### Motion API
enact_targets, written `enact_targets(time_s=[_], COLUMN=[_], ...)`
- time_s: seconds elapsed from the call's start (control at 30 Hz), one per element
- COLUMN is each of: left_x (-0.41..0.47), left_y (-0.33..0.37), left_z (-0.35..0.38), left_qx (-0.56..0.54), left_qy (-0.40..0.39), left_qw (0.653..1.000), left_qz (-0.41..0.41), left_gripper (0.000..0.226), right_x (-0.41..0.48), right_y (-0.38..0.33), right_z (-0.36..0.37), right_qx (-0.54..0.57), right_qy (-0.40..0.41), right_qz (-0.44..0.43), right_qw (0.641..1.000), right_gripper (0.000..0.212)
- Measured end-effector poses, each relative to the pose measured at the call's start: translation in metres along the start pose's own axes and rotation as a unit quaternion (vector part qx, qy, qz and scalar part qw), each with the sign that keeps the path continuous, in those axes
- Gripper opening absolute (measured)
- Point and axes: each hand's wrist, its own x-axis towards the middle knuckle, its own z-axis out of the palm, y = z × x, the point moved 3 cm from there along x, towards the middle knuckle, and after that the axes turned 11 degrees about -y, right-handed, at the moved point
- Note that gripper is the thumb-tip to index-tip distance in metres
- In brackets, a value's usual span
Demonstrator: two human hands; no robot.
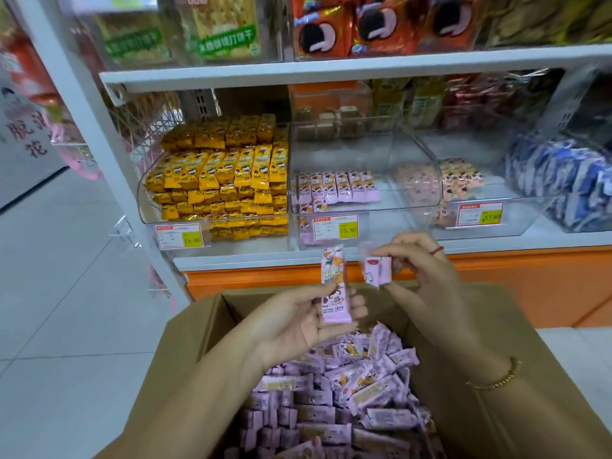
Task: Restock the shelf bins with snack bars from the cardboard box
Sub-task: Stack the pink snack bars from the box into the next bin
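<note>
Gripping is recorded in both hands, above the open cardboard box [205,329].

- Left hand [308,323]: palm up. A pink snack bar [335,286] is held upright, with the thumb pressed on its front and the fingers [359,309] curled behind its lower end. Its top end stands clear above the fingertips.
- Right hand [420,273]: a second pink bar [377,270] is pinched by curled fingertips [390,248], just right of the left-hand bar and not touching it. Whether one bar or two are pinched cannot be told. A red band [437,250] is worn on one finger and a gold bracelet [496,379] at the wrist.
- Below both sets of fingers: the box is heaped with loose pink bars [347,402].
- Beyond the fingertips: a clear middle bin [397,207] is seen on the shelf, with a short row of shelved pink bars [337,190] at its left end.
- Left of that bin, a bin is packed with yellow bars [225,180]. To its right, a bin holds pale pink-and-orange packs [460,183].
- Price tags [336,228] are fixed along the bin fronts.
</note>
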Motion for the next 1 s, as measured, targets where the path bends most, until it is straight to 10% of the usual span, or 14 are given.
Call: enact_targets(time_s=[0.37, 1.0], left_x=[0.015, 0.030], left_y=[0.010, 0.052], left_z=[0.017, 0.005], left_qx=[-0.067, 0.070], left_qy=[0.013, -0.024], left_qw=[0.993, 0.994], left_qz=[0.097, 0.081], left_gripper=[0.052, 0.038], right_x=[-0.012, 0.061], right_y=[-0.003, 0.019], right_z=[0.005, -0.063], right_qx=[0.257, 0.144], right_qy=[0.116, -0.017], right_qz=[0.096, 0.167], right_qw=[0.955, 0.975], right_gripper=[0.037, 0.037])
